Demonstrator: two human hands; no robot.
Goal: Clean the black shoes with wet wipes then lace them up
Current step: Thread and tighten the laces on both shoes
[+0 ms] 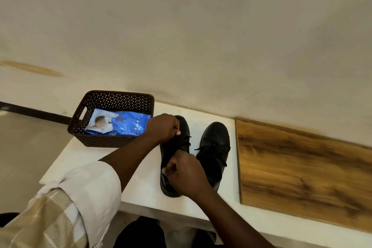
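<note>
On white table (141,185), left shoe (171,153) — toe toward wall, lengthwise away.

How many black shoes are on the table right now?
2. One black leather shoe lies under both hands beside the brown perforated basket; the other black shoe sits just right of it, near the wooden board.

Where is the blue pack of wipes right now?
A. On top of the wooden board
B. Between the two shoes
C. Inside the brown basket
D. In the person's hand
C: the blue wet wipes pack lies inside the brown perforated basket at the left of the white table, while both hands are on the nearer black shoe.
</note>
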